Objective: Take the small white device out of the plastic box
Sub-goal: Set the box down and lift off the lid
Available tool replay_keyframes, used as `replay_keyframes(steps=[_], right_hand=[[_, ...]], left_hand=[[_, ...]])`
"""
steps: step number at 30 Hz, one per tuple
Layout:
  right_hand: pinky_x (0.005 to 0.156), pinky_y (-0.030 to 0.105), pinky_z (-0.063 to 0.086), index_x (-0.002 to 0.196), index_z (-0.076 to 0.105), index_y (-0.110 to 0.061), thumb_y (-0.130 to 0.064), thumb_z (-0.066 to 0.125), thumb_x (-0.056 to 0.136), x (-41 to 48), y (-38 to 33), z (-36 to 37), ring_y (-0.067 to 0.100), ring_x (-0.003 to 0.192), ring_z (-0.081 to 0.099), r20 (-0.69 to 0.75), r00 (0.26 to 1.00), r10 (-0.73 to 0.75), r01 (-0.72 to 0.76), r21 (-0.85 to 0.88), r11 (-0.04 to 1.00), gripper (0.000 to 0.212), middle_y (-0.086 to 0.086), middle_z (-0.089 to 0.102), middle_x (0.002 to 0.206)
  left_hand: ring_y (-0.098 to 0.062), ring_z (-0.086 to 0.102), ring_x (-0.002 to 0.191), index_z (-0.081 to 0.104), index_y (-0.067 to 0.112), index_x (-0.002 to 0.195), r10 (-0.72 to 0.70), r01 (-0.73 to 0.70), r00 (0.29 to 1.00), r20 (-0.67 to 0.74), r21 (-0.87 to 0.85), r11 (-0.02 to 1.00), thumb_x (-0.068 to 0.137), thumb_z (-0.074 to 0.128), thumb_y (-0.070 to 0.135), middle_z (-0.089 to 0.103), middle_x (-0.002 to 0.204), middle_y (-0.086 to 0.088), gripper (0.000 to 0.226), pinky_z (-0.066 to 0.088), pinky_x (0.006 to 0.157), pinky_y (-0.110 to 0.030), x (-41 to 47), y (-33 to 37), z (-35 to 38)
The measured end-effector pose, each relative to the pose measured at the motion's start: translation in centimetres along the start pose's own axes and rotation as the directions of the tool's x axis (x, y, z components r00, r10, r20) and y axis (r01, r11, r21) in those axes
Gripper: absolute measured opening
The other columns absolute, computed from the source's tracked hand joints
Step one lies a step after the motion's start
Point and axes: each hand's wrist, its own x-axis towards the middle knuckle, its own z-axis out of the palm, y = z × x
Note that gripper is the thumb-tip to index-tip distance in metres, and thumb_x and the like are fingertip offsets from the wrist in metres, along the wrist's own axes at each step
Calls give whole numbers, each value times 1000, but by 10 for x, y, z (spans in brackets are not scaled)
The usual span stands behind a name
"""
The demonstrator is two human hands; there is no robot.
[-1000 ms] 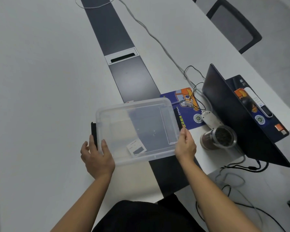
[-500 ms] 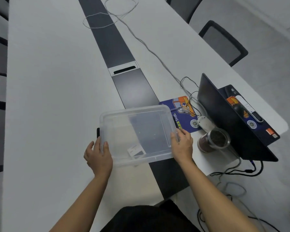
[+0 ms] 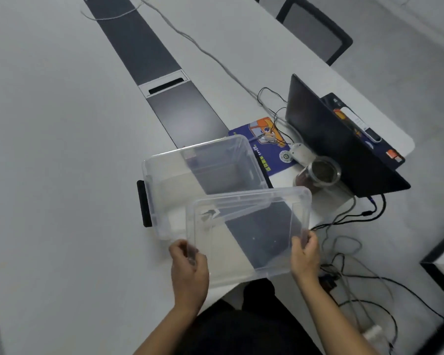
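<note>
Your left hand (image 3: 189,265) pinches the near-left edge of the clear lid (image 3: 249,234), and your right hand (image 3: 305,254) grips its right edge, so you hold the lid off the box, tilted, above the table's near edge. Beyond it the plastic box (image 3: 203,175) stands open on the white table (image 3: 62,149), a black latch (image 3: 143,203) on its left side. Something pale lies low at the box's near-left corner; you cannot tell whether it is the small white device. Farther right stand a jar (image 3: 318,174) and a laptop (image 3: 331,144).
</note>
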Motion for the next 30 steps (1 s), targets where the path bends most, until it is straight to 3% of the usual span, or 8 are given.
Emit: replay_keyframes(steps=[5,10,13,18,21,25,28,30], right_hand=[[95,34,38,144,40,-8,-27,57,94,-16,46,-25,33,124,51,-72,994,87,-92,-75,993,56,17,52,140],[89,27,36,145,41,-9,-25,57,93,-43,69,-22,30,122,53,-63,991,114,-121,-121,985,57,15,53,140],[96,32,39,149,36,-9,-28,56,94,-49,69,-9,30,123,50,12,996,92,-87,-216,973,61,15,41,144],[90,26,36,155,21,-14,-33,53,96,-40,44,21,19,105,44,198,979,52,33,-402,915,71,10,29,137],[102,35,39,156,17,-12,-38,54,93,-28,36,39,29,120,41,294,955,27,125,-486,865,77,10,28,133],[100,40,42,157,17,-17,-47,52,91,-16,33,43,30,115,42,314,947,66,144,-598,788,81,9,31,129],[99,40,40,156,15,-19,-48,52,91,-15,23,36,30,118,42,327,943,59,175,-639,749,81,12,33,136],[98,41,40,154,21,-15,-44,51,93,-15,4,34,31,122,42,275,958,-78,232,-592,772,75,14,35,139]], left_hand=[[-18,57,64,38,22,105,-9,-57,959,284,223,973,94,53,11,58,85,0,22,40,55,-20,-10,-42,7],[-19,61,73,40,16,114,-59,-90,911,408,336,938,94,51,13,59,88,-3,23,45,62,-26,-11,-73,-7],[-24,60,84,48,9,115,-117,-57,922,368,428,902,92,55,15,58,100,-8,24,43,72,-30,-2,-87,-18],[-26,61,93,54,4,130,-207,6,939,274,590,808,91,60,25,50,121,-13,45,50,83,-35,16,-104,-35],[-20,59,79,53,10,128,-192,22,951,241,570,822,89,61,24,54,107,-9,42,49,71,-33,20,-108,-43],[-14,58,69,50,16,129,-210,59,949,235,522,851,83,64,23,56,97,-7,48,46,61,-30,26,-115,-45],[-19,61,89,45,12,139,-219,123,964,152,475,871,92,57,27,54,120,-12,51,50,77,-34,32,-101,-43],[-26,54,116,37,9,145,-137,119,990,12,424,898,97,50,31,44,138,-15,55,47,95,-42,42,-82,-45]])
